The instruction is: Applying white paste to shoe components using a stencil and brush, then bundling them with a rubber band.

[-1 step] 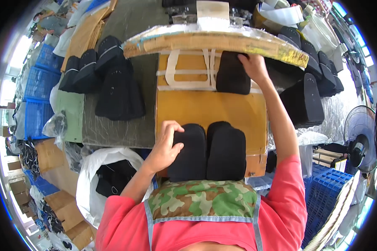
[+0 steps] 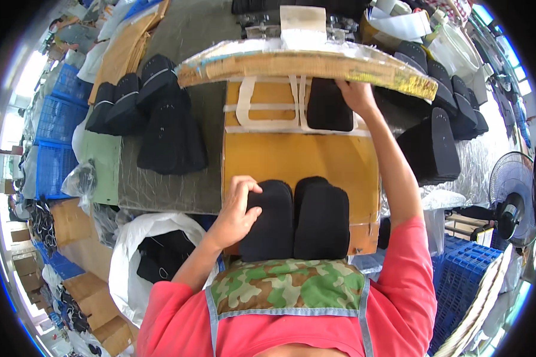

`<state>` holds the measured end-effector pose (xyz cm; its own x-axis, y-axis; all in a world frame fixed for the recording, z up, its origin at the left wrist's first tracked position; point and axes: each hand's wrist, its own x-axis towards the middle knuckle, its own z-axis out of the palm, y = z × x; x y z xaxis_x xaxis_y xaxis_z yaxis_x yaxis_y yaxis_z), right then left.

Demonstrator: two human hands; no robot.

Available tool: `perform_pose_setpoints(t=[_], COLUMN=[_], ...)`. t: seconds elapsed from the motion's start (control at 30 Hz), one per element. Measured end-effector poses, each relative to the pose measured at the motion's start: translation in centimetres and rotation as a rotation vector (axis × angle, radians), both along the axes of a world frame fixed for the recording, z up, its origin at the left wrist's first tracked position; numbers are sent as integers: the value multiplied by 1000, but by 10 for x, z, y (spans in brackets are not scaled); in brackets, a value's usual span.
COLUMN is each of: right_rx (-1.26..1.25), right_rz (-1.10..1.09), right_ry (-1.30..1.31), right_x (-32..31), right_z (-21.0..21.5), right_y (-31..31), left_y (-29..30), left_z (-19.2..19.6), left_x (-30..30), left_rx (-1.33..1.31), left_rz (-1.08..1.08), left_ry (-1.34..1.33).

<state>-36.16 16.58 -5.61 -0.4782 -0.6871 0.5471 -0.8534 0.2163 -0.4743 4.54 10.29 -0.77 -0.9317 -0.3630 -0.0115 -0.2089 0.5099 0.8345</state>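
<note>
At the far side of the yellow board (image 2: 298,157), a black rounded pad (image 2: 329,110) lies within the right one of two off-white outlines (image 2: 244,101). My right hand (image 2: 356,98) is closed at its far right corner, with the fingertips partly hidden under the overhanging board. Two stacks of similar black pads stand at the board's near edge, a left stack (image 2: 267,220) and a right stack (image 2: 321,223). My left hand (image 2: 238,214) rests against the left stack's outer edge, its thumb and curled fingers apart.
A thick wooden-edged board (image 2: 304,64) overhangs the far end. More black pad stacks stand left (image 2: 170,140) and right (image 2: 432,146). A white bag (image 2: 122,256) with black pieces sits lower left. Right are a fan (image 2: 509,202) and a blue crate (image 2: 467,268).
The black pad under my right hand has shifted slightly left, into the right outline. My right hand has moved slightly left and farther under the overhanging board. My left hand stays by the left stack.
</note>
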Motion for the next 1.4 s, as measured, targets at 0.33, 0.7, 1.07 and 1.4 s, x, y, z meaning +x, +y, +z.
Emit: perform_pose_setpoints(t=[0.33,0.7,1.07,1.4], right_rx=[195,377,322,323], right_rz=[96,97,43,87], right_ry=[109,193,209,93], right_x=[48,49,54,70], right_z=[-21,-25,-28,-16], right_y=[-30,-26,-31,-32], left_y=[17,5,-56,-158], left_z=[-8,16,35,-59], left_x=[17,21,-22,-153], left_rx=[-302,261,507,278], left_rz=[126,199,460,375], left_ry=[254,260,483,670])
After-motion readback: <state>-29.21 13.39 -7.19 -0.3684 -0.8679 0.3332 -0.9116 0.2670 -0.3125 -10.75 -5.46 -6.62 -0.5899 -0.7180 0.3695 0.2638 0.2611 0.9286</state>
